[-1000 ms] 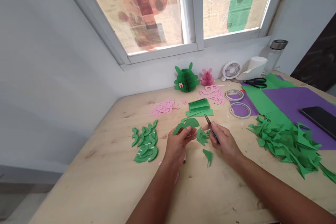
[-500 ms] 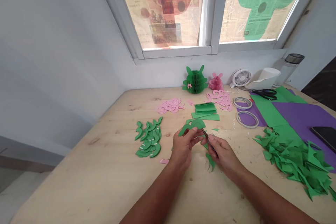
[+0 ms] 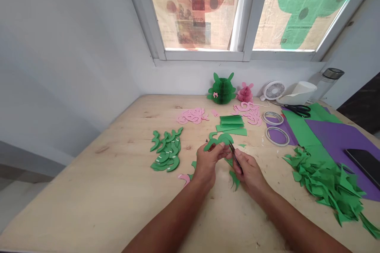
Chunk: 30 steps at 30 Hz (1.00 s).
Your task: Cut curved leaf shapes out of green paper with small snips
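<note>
Over the middle of the table, my left hand (image 3: 209, 162) is closed, pinching a green paper piece (image 3: 226, 138) with rounded, curved edges. My right hand (image 3: 248, 168) grips a small pair of dark scissors (image 3: 233, 151), its fingers wrapped round the handles. The blades meet the right edge of the green paper, close to my left fingertips. Below my hands lies a green paper scrap (image 3: 234, 181). A pink curved strip (image 3: 184, 178) pokes out beside my left wrist. Left of my hands is a pile of green wavy cutouts (image 3: 168, 154), some with white tabs.
Folded green paper (image 3: 231, 121) and pink cutouts (image 3: 192, 116) lie farther back. Two tape rolls (image 3: 277, 136), black scissors (image 3: 297, 110), purple sheets (image 3: 335, 134), a phone (image 3: 363, 165) and green scraps (image 3: 326, 185) fill the right. A green paper figure (image 3: 223, 91) and a fan (image 3: 273, 90) stand behind.
The view has shifted slightly. The green paper has turned a little in my left hand, and the scissors have moved a bit along its edge. More of the pink strip shows.
</note>
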Each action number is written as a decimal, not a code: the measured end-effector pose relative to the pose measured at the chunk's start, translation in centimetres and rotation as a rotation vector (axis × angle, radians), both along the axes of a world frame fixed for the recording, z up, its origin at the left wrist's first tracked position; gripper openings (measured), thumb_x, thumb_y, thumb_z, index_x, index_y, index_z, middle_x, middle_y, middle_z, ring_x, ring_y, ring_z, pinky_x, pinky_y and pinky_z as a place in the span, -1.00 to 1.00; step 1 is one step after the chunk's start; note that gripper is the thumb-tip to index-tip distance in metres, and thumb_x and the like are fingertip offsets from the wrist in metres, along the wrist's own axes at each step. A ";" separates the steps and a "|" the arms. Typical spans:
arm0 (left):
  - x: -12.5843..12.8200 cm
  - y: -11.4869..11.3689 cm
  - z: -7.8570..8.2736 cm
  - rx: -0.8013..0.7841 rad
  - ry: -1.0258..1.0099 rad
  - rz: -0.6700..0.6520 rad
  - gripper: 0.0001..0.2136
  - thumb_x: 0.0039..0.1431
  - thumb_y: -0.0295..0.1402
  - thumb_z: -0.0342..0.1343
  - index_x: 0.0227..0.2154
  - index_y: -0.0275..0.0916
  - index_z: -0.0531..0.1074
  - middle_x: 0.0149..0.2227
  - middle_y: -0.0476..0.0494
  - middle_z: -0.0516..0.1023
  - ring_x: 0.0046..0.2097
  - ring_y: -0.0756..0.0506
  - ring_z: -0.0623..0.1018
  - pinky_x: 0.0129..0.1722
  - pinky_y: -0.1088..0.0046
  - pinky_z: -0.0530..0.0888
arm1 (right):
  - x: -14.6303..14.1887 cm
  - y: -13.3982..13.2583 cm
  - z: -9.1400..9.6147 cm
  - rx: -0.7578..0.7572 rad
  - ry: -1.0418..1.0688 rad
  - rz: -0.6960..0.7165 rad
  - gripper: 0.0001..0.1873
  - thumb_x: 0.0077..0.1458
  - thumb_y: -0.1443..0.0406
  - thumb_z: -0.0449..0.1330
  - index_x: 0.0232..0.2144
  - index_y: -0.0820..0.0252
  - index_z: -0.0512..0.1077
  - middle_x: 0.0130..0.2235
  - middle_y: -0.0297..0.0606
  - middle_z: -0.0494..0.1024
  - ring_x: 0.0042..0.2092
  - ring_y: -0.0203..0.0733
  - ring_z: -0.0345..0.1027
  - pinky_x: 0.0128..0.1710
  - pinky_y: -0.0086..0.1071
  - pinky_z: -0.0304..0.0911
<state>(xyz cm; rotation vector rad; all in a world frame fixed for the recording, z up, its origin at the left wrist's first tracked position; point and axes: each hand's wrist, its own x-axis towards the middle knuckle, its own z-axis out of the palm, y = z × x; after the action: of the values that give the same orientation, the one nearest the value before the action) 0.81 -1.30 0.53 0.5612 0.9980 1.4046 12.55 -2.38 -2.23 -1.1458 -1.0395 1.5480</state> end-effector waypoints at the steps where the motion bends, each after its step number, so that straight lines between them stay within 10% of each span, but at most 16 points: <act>1: 0.0 0.0 0.0 -0.001 -0.002 0.003 -0.82 -0.19 -0.37 0.27 -0.51 -0.37 0.46 -0.51 -0.15 0.55 -0.44 -0.08 0.54 -0.32 0.33 0.50 | 0.0 0.0 0.0 0.002 0.002 -0.001 -0.54 0.02 -0.06 0.09 -0.44 0.27 0.34 -0.72 -0.52 0.11 -0.69 -0.49 -0.19 -0.72 -0.53 -0.30; 30: 0.2 0.2 -0.2 -0.066 -0.007 0.019 -0.81 -0.22 -0.38 0.27 -0.49 -0.37 0.47 -0.50 -0.19 0.57 -0.46 -0.08 0.55 -0.27 0.31 0.49 | -0.2 0.2 0.0 -0.005 -0.046 -0.037 -0.53 -0.01 -0.07 0.09 -0.48 0.26 0.34 -0.75 -0.54 0.10 -0.72 -0.50 -0.20 -0.75 -0.54 -0.30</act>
<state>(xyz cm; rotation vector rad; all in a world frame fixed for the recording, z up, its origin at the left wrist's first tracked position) 0.99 -1.11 0.32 0.4989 1.0425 1.3841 12.34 -2.22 -2.24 -1.2022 -1.0396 1.5027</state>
